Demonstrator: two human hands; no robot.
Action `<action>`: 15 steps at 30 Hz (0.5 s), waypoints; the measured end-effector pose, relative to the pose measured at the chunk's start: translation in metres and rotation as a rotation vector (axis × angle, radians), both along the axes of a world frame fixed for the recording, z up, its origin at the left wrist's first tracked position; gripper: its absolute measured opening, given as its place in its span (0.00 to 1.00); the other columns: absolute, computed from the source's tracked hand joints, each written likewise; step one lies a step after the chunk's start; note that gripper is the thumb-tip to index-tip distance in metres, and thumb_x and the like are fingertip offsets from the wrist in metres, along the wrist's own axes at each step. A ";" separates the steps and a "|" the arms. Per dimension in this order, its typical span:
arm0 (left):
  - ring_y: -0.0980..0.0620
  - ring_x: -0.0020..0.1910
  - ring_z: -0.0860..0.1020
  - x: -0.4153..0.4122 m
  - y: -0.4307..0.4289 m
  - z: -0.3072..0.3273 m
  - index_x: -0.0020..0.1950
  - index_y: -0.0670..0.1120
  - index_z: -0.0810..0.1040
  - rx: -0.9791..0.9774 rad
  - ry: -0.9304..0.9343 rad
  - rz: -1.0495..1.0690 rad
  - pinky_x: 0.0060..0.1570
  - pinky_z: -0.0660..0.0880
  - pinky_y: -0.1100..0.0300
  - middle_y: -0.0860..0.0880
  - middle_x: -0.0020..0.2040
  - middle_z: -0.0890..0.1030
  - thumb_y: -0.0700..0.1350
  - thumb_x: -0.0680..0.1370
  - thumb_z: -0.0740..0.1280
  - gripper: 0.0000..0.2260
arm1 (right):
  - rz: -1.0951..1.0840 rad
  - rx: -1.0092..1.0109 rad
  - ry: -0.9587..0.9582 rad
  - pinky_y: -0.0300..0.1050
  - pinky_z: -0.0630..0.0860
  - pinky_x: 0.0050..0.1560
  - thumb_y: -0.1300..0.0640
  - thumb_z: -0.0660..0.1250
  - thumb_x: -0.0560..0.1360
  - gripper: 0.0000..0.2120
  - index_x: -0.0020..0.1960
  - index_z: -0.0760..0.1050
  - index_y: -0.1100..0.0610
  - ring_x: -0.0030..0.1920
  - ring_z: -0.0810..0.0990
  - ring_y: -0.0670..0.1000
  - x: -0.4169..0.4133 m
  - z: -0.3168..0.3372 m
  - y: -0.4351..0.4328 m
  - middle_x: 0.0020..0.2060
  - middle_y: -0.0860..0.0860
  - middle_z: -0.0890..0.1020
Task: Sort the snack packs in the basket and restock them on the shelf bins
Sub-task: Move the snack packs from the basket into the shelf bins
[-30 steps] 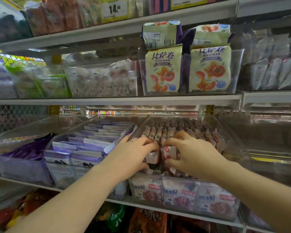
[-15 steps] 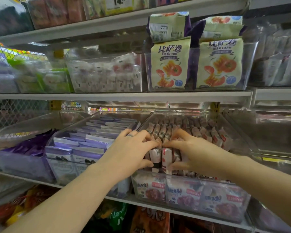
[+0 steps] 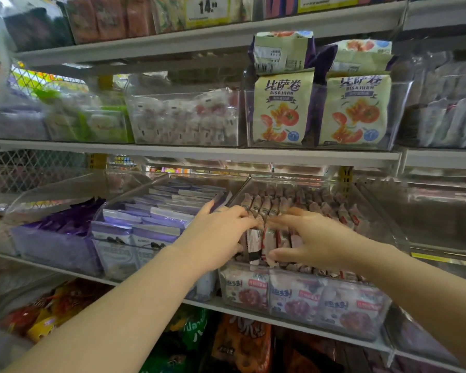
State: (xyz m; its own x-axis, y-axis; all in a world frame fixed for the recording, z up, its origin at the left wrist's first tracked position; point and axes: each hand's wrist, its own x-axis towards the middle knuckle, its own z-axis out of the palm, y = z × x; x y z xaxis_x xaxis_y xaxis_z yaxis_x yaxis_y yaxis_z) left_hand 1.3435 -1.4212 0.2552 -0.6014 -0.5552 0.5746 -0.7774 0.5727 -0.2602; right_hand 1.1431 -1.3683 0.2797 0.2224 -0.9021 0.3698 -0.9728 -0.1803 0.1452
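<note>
- Head view: the left hand [image 3: 218, 235] is gripping a cluster of upright snack packs [image 3: 254, 242] from their 9 o'clock side, with its fingers curling over the tops and its thumb lying low against them.
- The right hand [image 3: 315, 238] is clamping the same cluster from 3 o'clock, with its fingers curving over the pack tops and its thumb pressing in below; its outline is showing slight blur.
- The snack packs, small red-and-white sachets, are standing on edge inside a clear bin [image 3: 385, 227], near its front wall. Further rows of the same packs are running back toward 12 o'clock.
- Larger pouches [image 3: 293, 297] are facing out through the front wall of that bin, at 6 o'clock from the hands.
- Purple-and-white packs [image 3: 156, 219] are filling the neighbouring bin, just beside the first one at 9 o'clock.
- Cream bags [image 3: 280, 109] printed with tomatoes are standing on the shelf [image 3: 199, 154] above, at 12 to 1 o'clock from the hands.
- A price tag [image 3: 207, 8] reading "14" is hanging on the top shelf at 11 o'clock.
</note>
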 end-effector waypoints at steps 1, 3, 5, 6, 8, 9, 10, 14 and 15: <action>0.52 0.70 0.66 0.003 0.006 -0.001 0.74 0.59 0.63 0.005 0.059 -0.034 0.73 0.51 0.47 0.56 0.71 0.67 0.47 0.79 0.65 0.25 | 0.002 -0.059 -0.015 0.49 0.74 0.60 0.30 0.61 0.70 0.35 0.74 0.61 0.42 0.65 0.73 0.51 0.003 0.001 0.006 0.71 0.46 0.66; 0.54 0.66 0.70 0.013 0.019 -0.009 0.72 0.58 0.67 -0.042 0.230 -0.124 0.70 0.57 0.52 0.57 0.68 0.70 0.46 0.80 0.63 0.21 | 0.063 -0.228 -0.076 0.47 0.76 0.53 0.34 0.61 0.72 0.28 0.69 0.68 0.44 0.58 0.76 0.48 0.012 0.000 0.016 0.64 0.44 0.73; 0.54 0.58 0.74 0.028 0.034 -0.025 0.67 0.55 0.74 -0.111 0.412 -0.191 0.63 0.67 0.55 0.57 0.61 0.75 0.43 0.79 0.63 0.16 | 0.205 -0.380 -0.165 0.45 0.78 0.49 0.38 0.61 0.73 0.20 0.61 0.76 0.46 0.51 0.78 0.45 0.029 -0.009 0.025 0.54 0.43 0.78; 0.53 0.54 0.76 0.037 0.041 -0.035 0.63 0.54 0.76 -0.142 0.490 -0.214 0.59 0.70 0.56 0.56 0.57 0.77 0.42 0.78 0.65 0.15 | 0.287 -0.422 -0.197 0.44 0.77 0.46 0.40 0.61 0.73 0.17 0.57 0.78 0.47 0.47 0.78 0.44 0.041 -0.017 0.029 0.50 0.42 0.79; 0.53 0.48 0.78 0.059 0.050 -0.062 0.57 0.51 0.79 -0.196 0.611 -0.229 0.52 0.72 0.57 0.55 0.51 0.79 0.38 0.76 0.67 0.12 | 0.415 -0.430 -0.214 0.41 0.75 0.41 0.45 0.63 0.74 0.11 0.50 0.79 0.48 0.40 0.75 0.41 0.070 -0.040 0.032 0.43 0.41 0.79; 0.53 0.47 0.78 0.071 0.054 -0.078 0.56 0.50 0.79 -0.209 0.643 -0.209 0.50 0.73 0.57 0.55 0.50 0.79 0.38 0.76 0.66 0.11 | 0.452 -0.398 -0.212 0.40 0.75 0.40 0.46 0.63 0.74 0.10 0.50 0.79 0.49 0.39 0.74 0.40 0.085 -0.054 0.031 0.42 0.40 0.78; 0.54 0.46 0.77 0.086 0.056 -0.096 0.55 0.50 0.79 -0.210 0.663 -0.177 0.49 0.74 0.58 0.55 0.49 0.79 0.38 0.76 0.65 0.11 | 0.477 -0.345 -0.209 0.40 0.75 0.40 0.47 0.64 0.75 0.09 0.50 0.79 0.49 0.40 0.75 0.41 0.101 -0.070 0.029 0.43 0.41 0.79; 0.51 0.45 0.79 0.149 0.061 -0.174 0.53 0.49 0.80 -0.102 0.735 -0.005 0.44 0.78 0.53 0.54 0.48 0.80 0.41 0.76 0.62 0.10 | 0.578 -0.164 -0.179 0.44 0.77 0.46 0.49 0.66 0.76 0.08 0.53 0.80 0.49 0.48 0.79 0.45 0.166 -0.145 0.013 0.47 0.43 0.81; 0.49 0.44 0.79 0.164 0.062 -0.195 0.53 0.48 0.80 -0.059 0.757 0.042 0.43 0.78 0.51 0.53 0.48 0.80 0.41 0.76 0.62 0.10 | 0.593 -0.110 -0.172 0.45 0.77 0.49 0.49 0.66 0.76 0.09 0.54 0.79 0.49 0.51 0.78 0.46 0.183 -0.165 0.008 0.48 0.43 0.82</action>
State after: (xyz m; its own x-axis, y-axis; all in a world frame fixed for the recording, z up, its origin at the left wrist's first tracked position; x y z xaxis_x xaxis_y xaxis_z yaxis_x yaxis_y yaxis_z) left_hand 1.5078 -1.3596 0.0607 -0.0097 -0.5247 0.8512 -0.7767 0.5401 0.3241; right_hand 1.3257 -1.3605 0.1147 0.6027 -0.5978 0.5286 -0.7228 -0.6896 0.0443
